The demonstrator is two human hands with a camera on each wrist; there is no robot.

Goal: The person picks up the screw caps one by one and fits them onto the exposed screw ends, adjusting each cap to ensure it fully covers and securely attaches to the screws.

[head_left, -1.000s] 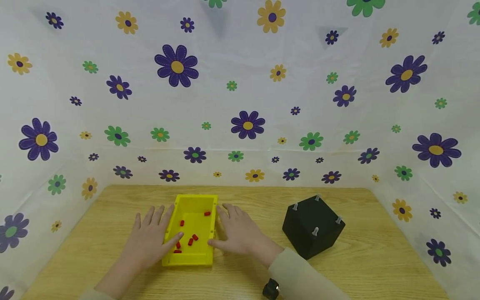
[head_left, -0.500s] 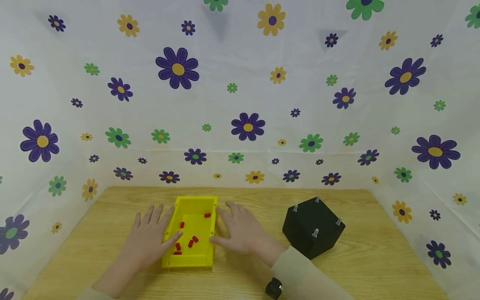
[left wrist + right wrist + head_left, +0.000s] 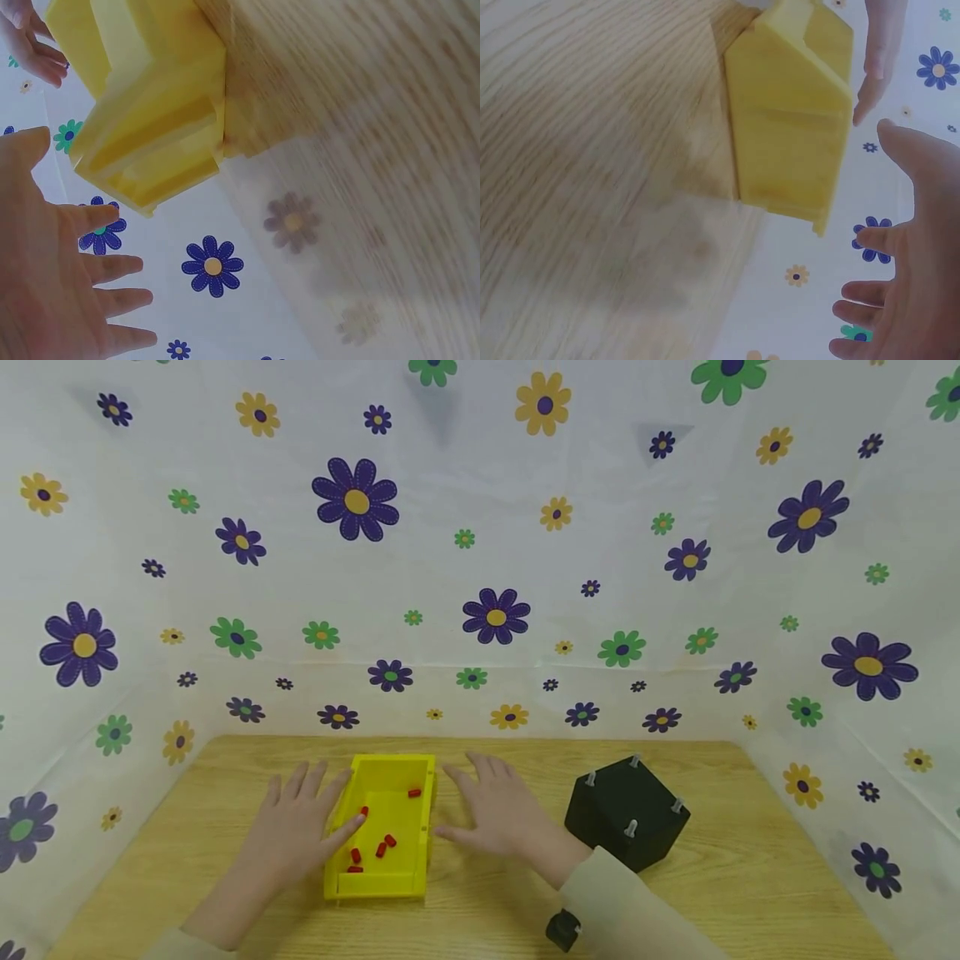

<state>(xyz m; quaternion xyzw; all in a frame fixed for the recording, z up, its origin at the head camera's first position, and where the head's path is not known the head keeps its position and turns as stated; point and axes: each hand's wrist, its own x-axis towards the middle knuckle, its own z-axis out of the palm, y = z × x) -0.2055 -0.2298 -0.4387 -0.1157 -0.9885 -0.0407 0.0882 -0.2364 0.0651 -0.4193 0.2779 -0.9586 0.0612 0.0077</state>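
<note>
A yellow open bin (image 3: 342,883) sits on the wooden table, with several small red pieces (image 3: 384,845) lying inside it. My left hand (image 3: 300,828) lies flat beside the bin's left wall with fingers spread, and its thumb reaches over the left rim. My right hand (image 3: 498,817) hovers with straight, spread fingers just right of the bin, a small gap away from its wall. The left wrist view shows the bin's outer wall (image 3: 150,112) and my left hand (image 3: 52,285) open beside it. In the right wrist view my right hand (image 3: 915,255) stands clear of the bin (image 3: 787,112).
A black cube (image 3: 626,827) with several grey pegs on its faces stands right of my right hand. Flower-printed white sheets wall in the table (image 3: 750,893) at the back and both sides. Bare wood lies in front and at the far right.
My right hand has drawn away from the bin's right wall, moving right and a little back toward the black cube. My left hand stays beside the bin.
</note>
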